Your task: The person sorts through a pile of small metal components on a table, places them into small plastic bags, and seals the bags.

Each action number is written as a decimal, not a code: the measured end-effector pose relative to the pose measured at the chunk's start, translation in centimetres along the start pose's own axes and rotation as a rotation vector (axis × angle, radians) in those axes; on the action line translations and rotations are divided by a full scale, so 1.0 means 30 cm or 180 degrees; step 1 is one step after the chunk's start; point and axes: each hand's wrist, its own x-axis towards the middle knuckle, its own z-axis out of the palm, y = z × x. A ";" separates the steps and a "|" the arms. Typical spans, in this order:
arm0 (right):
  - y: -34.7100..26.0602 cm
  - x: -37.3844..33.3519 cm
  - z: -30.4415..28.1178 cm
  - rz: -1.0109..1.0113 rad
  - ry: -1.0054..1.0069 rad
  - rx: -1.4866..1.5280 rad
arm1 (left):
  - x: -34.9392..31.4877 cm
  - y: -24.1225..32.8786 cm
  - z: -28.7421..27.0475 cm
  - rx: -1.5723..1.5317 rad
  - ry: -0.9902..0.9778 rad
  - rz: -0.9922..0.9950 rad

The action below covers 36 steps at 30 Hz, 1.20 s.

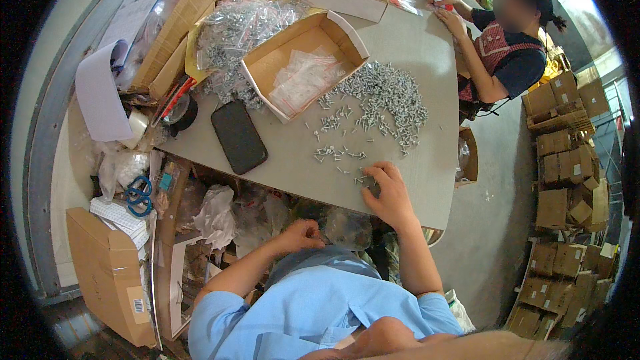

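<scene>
Small silver screws [390, 103] lie in a loose pile on the grey table, with several stray ones scattered toward its near edge. My right hand [388, 195] rests at that edge, thumb and fingers bent and apart around a few screws [360, 179]. Just below the tabletop, close to my body, my left hand [301, 235] is curled closed; whatever it may hold is hidden. Beyond the screws stands an open cardboard box [272, 75] with small clear zip bags [308, 79] inside.
A black phone [239, 137] lies left of the box. Filled clear bags [248, 23] are heaped behind it. Blue-handled scissors [139, 196] and a tape roll [180, 113] sit at left. A co-worker [497, 50] works at the far right; stacked cartons [567, 160] line the right side.
</scene>
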 end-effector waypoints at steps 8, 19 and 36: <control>0.026 -0.009 0.015 -0.0151 0.0196 -0.0091 | 0.089 0.025 0.121 0.0730 -0.0301 0.0274; -0.025 -0.119 0.004 -0.0017 -0.0215 0.0092 | 0.134 0.024 0.197 0.0199 0.0005 0.0973; -0.064 -0.027 0.067 0.0031 -0.0343 -0.0196 | 0.157 0.009 0.210 0.0144 -0.0196 0.0648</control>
